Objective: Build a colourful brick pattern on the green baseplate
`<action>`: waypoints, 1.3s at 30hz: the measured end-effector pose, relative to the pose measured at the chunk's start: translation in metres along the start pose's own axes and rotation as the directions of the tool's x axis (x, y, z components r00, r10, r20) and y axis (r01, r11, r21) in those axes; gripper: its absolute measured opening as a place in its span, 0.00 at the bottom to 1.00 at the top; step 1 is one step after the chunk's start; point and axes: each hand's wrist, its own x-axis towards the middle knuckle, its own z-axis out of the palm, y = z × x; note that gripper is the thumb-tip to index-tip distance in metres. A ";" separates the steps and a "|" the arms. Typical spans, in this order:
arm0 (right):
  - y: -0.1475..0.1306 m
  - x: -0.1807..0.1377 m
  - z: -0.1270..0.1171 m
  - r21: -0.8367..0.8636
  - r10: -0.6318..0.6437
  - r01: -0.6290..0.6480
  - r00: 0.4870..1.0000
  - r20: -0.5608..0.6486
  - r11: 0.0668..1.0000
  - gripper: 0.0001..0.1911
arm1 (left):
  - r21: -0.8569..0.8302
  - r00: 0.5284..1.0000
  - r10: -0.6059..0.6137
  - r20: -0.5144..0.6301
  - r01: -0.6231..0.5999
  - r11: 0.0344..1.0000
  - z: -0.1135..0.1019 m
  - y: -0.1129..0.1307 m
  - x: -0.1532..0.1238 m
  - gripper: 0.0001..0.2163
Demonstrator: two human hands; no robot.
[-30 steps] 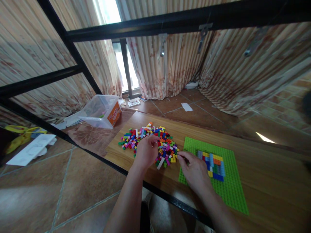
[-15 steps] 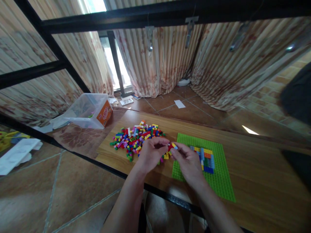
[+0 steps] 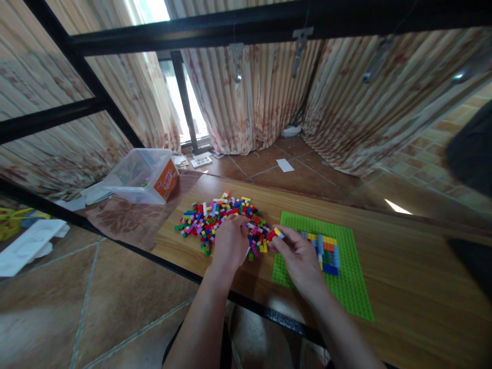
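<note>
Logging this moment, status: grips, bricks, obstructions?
Right grip pinching red-and-yellow bricks. Left grip at brick pile, contents unclear. Right grip partly hides built bricks on green baseplate.

Brick pile (image 3: 215, 217) on table (image 3: 403, 277), baseplate (image 3: 348, 292) to its right, joined bricks (image 3: 327, 252) on baseplate, bin (image 3: 142, 195) farther left

Wood-grain tbl (image 3: 403, 271); multicol. brick pile (image 3: 217, 212) on top, green studded baseplate (image 3: 353, 287) nr it

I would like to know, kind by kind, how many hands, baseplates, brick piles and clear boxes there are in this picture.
Hands (left hand, right hand): 2
Baseplate: 1
Brick pile: 1
Clear box: 1
Total: 5
</note>
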 end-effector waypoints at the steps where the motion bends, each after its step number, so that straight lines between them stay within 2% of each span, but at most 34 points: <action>1: 0.000 -0.001 0.000 -0.027 -0.017 0.017 1.000 0.014 0.999 0.19 | 0.031 1.000 -0.011 0.007 0.010 0.999 -0.001 -0.002 0.001 0.14; 6: -0.002 -0.004 -0.001 -0.266 -0.160 0.157 0.987 0.007 0.951 0.17 | 0.069 1.000 -0.003 0.014 0.002 0.998 -0.003 -0.002 0.001 0.14; 8: -0.004 -0.005 -0.001 -0.367 -0.214 0.204 0.977 0.015 0.908 0.17 | -0.007 1.000 -0.001 0.002 0.001 1.000 -0.004 0.004 0.000 0.11; 10: -0.006 -0.006 -0.001 -0.423 -0.255 0.245 0.966 0.034 0.872 0.15 | -0.171 0.998 -0.001 0.063 0.012 0.985 -0.005 0.011 -0.001 0.10; 12: -0.007 -0.007 -0.001 -0.441 -0.291 0.286 0.955 0.057 0.851 0.14 | -0.386 0.979 0.016 0.204 0.066 0.920 -0.005 0.018 -0.004 0.13; 15: -0.009 -0.006 -0.002 -0.441 -0.343 0.346 0.935 0.088 0.828 0.11 | -0.621 0.922 0.067 0.381 0.202 0.757 -0.003 0.025 -0.007 0.13; 19: -0.010 -0.005 -0.005 -0.402 -0.405 0.418 0.906 0.121 0.815 0.12 | -0.739 0.900 0.008 0.436 0.353 0.574 0.001 0.026 -0.010 0.11; 23: -0.013 -0.006 -0.006 -0.395 -0.466 0.467 0.878 0.106 0.791 0.11 | -0.776 0.841 -0.111 0.530 0.534 0.334 0.003 0.028 -0.012 0.16; 26: -0.016 -0.008 -0.007 -0.415 -0.481 0.468 0.873 0.079 0.780 0.08 | -0.780 0.809 -0.168 0.564 0.588 0.215 0.004 0.032 -0.014 0.18; 35: -0.018 -0.009 -0.013 -0.360 -0.436 0.433 0.897 0.077 0.827 0.09 | -0.761 0.777 -0.178 0.603 0.628 0.164 -0.001 0.032 -0.016 0.18; 39: -0.017 -0.009 -0.010 -0.327 -0.418 0.413 0.906 0.057 0.850 0.09 | -0.771 0.783 -0.171 0.598 0.620 0.145 -0.003 0.029 -0.015 0.18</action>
